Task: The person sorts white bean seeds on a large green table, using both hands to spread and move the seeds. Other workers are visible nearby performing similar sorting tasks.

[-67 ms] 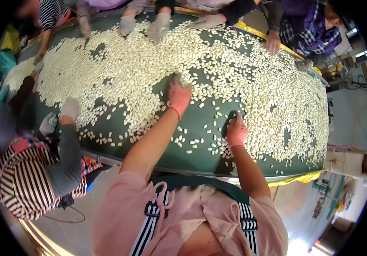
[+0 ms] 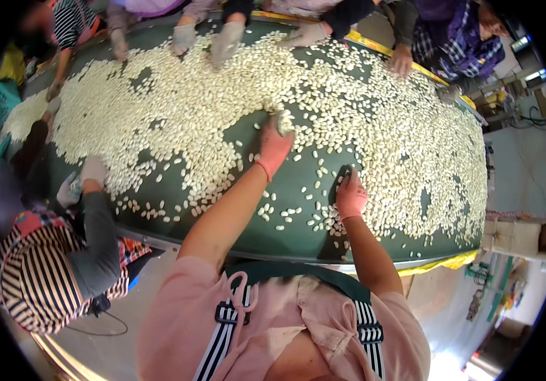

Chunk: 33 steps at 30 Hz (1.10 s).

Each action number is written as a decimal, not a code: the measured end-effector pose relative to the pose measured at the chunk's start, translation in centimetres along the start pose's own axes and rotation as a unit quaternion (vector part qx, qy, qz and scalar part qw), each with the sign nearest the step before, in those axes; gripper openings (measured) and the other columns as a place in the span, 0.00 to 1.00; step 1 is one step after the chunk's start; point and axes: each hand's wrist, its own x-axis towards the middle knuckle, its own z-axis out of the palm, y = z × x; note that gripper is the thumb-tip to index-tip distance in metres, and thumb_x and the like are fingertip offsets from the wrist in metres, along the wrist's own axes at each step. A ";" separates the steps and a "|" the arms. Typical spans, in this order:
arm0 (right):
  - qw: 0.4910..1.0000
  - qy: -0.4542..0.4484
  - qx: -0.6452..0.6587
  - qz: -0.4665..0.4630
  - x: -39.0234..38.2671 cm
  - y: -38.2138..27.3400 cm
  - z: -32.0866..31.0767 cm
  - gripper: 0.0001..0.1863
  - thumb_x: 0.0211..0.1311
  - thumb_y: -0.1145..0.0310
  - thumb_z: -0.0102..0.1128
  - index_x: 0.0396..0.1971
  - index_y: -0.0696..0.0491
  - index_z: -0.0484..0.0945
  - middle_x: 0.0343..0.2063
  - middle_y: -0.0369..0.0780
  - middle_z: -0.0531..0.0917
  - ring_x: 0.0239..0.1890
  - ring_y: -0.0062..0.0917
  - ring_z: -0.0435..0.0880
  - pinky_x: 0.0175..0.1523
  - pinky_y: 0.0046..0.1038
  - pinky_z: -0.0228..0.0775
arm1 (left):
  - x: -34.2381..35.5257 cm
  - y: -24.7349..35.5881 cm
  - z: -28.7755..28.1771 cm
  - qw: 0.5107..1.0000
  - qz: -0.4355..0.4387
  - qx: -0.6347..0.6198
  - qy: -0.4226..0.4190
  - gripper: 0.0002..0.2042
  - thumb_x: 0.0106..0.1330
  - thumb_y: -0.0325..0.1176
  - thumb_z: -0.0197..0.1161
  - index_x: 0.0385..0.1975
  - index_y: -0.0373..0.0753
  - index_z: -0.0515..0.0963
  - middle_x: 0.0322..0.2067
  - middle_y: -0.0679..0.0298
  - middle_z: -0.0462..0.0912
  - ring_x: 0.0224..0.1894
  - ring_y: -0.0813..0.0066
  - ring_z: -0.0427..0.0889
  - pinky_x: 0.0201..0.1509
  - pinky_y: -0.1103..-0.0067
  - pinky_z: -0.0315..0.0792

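Many white beans (image 2: pixel 400 146) lie loose over a dark green table surface (image 2: pixel 247 238), thick in places and thin in others. My left hand (image 2: pixel 276 143) wears a pink glove with darker fingers and reaches into the beans at the middle. Its fingers stretch forward against a small heap, partly blurred, with beans beside the thumb side. Closer to me, my right hand (image 2: pixel 351 195), in a like glove, rests at the left edge of the right-hand spread of beans. Its dark fingers point away from me, extended; some are hidden behind the hand.
Across the table, several people's gloved hands (image 2: pixel 227 43) touch the beans. A co-worker in a striped garment (image 2: pixel 47 267) works close on my left, grey sleeve (image 2: pixel 98 222) over the table edge. Yellow edging (image 2: pixel 374 44) runs along the far rim; yellow sheeting (image 2: pixel 441 263) hangs at the near right.
My left hand has shifted slightly right, with a few beans moving along its right side. My right hand stays almost still. The left co-worker's hands have moved a little nearer and left.
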 end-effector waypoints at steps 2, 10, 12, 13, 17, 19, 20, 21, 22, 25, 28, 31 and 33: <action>0.999 0.031 0.006 -0.009 -0.2 0.7 0.7 0.18 0.69 0.65 0.45 0.57 0.49 0.72 0.46 0.44 0.84 0.43 0.41 0.84 0.47 0.40 0.74 | 0.4 0.3 1.4 0.975 -0.030 -0.164 -0.148 0.30 0.61 0.42 0.64 0.62 0.36 0.67 0.55 0.45 0.75 0.59 0.53 0.74 0.62 0.68 0.68; 0.999 0.006 -0.005 0.042 -0.5 -0.8 -0.3 0.17 0.68 0.65 0.47 0.55 0.49 0.72 0.44 0.43 0.83 0.44 0.40 0.83 0.47 0.40 0.75 | 16.2 -4.4 -15.1 0.911 0.239 0.160 0.296 0.19 0.63 0.32 0.56 0.52 0.30 0.76 0.50 0.45 0.79 0.53 0.50 0.78 0.58 0.67 0.71; 0.999 0.005 -0.021 0.046 -0.7 -0.7 -0.2 0.17 0.68 0.65 0.47 0.55 0.48 0.72 0.44 0.42 0.83 0.44 0.39 0.83 0.47 0.40 0.74 | 18.9 -4.8 -17.2 0.907 0.069 0.285 0.301 0.29 0.62 0.37 0.58 0.64 0.34 0.66 0.58 0.45 0.73 0.57 0.46 0.74 0.64 0.66 0.66; 1.000 -0.005 -0.014 0.020 -0.2 -1.4 -0.3 0.17 0.68 0.64 0.46 0.55 0.48 0.72 0.44 0.42 0.83 0.44 0.39 0.83 0.47 0.40 0.74 | 23.3 -11.3 -21.9 0.939 -0.015 0.230 0.255 0.33 0.63 0.42 0.59 0.67 0.35 0.62 0.62 0.46 0.70 0.62 0.49 0.70 0.66 0.65 0.64; 0.998 0.006 -0.044 0.048 -0.5 -0.8 -0.3 0.17 0.68 0.65 0.46 0.55 0.47 0.71 0.44 0.41 0.83 0.45 0.38 0.83 0.47 0.40 0.74 | 23.8 -7.2 -12.5 0.978 0.007 -0.207 -0.022 0.36 0.65 0.45 0.61 0.69 0.35 0.58 0.64 0.53 0.70 0.61 0.60 0.72 0.66 0.71 0.63; 0.998 0.002 -0.045 0.051 -0.5 -0.9 -0.6 0.17 0.69 0.65 0.45 0.56 0.47 0.71 0.44 0.41 0.84 0.45 0.38 0.83 0.47 0.40 0.74 | 18.0 -0.4 -8.5 0.992 -0.039 -0.086 -0.082 0.34 0.66 0.39 0.64 0.69 0.34 0.59 0.61 0.57 0.72 0.56 0.65 0.76 0.63 0.75 0.66; 0.998 -0.008 -0.043 0.038 -0.1 -1.2 -0.4 0.17 0.69 0.64 0.45 0.56 0.47 0.71 0.44 0.41 0.84 0.45 0.38 0.83 0.48 0.40 0.74 | 19.2 -4.3 -9.0 0.947 -0.121 -0.201 -0.221 0.32 0.67 0.39 0.64 0.68 0.35 0.61 0.58 0.59 0.74 0.55 0.67 0.76 0.61 0.75 0.68; 0.998 -0.014 -0.047 0.041 -0.1 -1.0 -0.3 0.17 0.69 0.64 0.45 0.56 0.47 0.71 0.44 0.41 0.84 0.45 0.38 0.83 0.48 0.40 0.74 | 18.8 -4.1 -8.2 0.855 -0.196 -0.308 -0.368 0.30 0.67 0.39 0.63 0.67 0.36 0.64 0.56 0.60 0.76 0.55 0.70 0.77 0.59 0.75 0.69; 0.998 -0.008 -0.043 0.040 -0.2 -1.1 -0.2 0.17 0.69 0.64 0.45 0.56 0.47 0.71 0.44 0.41 0.84 0.45 0.38 0.83 0.48 0.40 0.74 | 17.6 -4.5 -8.0 0.879 -0.150 -0.283 -0.353 0.26 0.68 0.40 0.62 0.63 0.38 0.68 0.53 0.61 0.78 0.54 0.70 0.77 0.57 0.75 0.70; 0.998 0.010 -0.044 0.046 -0.6 -0.9 -0.3 0.17 0.69 0.63 0.45 0.56 0.47 0.71 0.44 0.41 0.84 0.45 0.39 0.83 0.48 0.40 0.74 | 13.7 1.9 -11.2 0.991 0.031 0.097 -0.081 0.18 0.66 0.38 0.61 0.52 0.35 0.78 0.48 0.58 0.82 0.50 0.66 0.80 0.54 0.72 0.72; 0.997 -0.003 -0.062 0.052 -0.3 -1.2 -0.1 0.18 0.70 0.62 0.44 0.56 0.46 0.71 0.46 0.41 0.83 0.45 0.39 0.83 0.49 0.40 0.74 | 16.0 -5.2 -19.5 0.972 0.155 0.073 0.163 0.23 0.63 0.36 0.61 0.56 0.32 0.74 0.50 0.50 0.80 0.54 0.55 0.77 0.61 0.68 0.69; 0.999 0.025 -0.025 0.040 -0.4 -1.5 -0.1 0.17 0.70 0.64 0.47 0.56 0.48 0.73 0.43 0.45 0.84 0.45 0.42 0.83 0.50 0.40 0.74 | 14.9 -8.5 -24.5 0.894 0.103 0.334 0.282 0.26 0.61 0.37 0.65 0.59 0.36 0.73 0.57 0.50 0.75 0.58 0.55 0.75 0.65 0.68 0.66; 0.999 0.031 -0.025 0.037 -0.4 -1.1 0.2 0.17 0.70 0.63 0.47 0.55 0.48 0.73 0.43 0.44 0.84 0.45 0.42 0.83 0.50 0.40 0.74 | 13.4 -9.0 -22.9 0.942 0.136 0.219 0.215 0.27 0.60 0.37 0.66 0.59 0.36 0.72 0.55 0.50 0.75 0.57 0.54 0.75 0.64 0.68 0.67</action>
